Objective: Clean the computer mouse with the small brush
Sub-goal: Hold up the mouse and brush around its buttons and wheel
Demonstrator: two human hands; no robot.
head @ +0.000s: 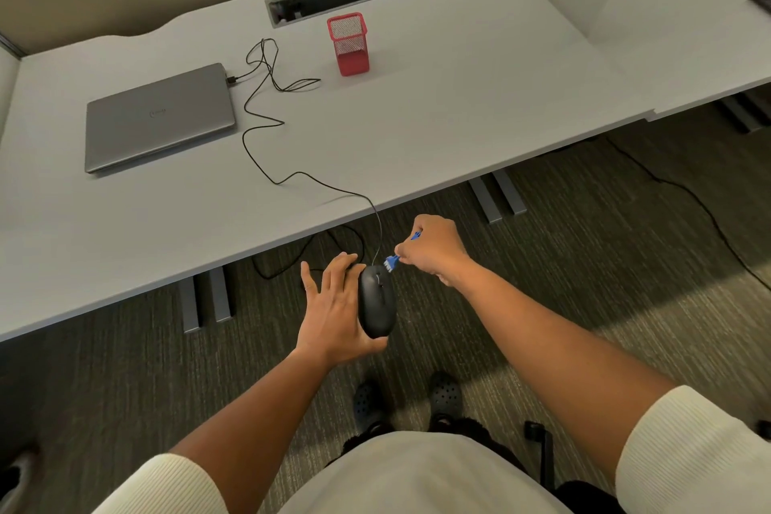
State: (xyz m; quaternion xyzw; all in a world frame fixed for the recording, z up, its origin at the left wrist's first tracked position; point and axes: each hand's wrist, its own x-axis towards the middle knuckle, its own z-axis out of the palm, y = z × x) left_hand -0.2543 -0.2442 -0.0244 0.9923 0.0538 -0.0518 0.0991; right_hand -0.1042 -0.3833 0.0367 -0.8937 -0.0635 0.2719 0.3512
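The black mouse (376, 300) is held off the bench (417, 129), above the carpet, gripped in the left hand (333, 309). The right hand (434, 250) pinches a small blue brush (392, 262), bristles touching the mouse's front end. Its cable (267, 125) runs to the closed laptop (158, 117).

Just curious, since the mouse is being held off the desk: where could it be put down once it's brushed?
The desk is bare right of the red mesh cup and along its near edge below the laptop. It is crowded between laptop and cup, where the mouse cable loops.
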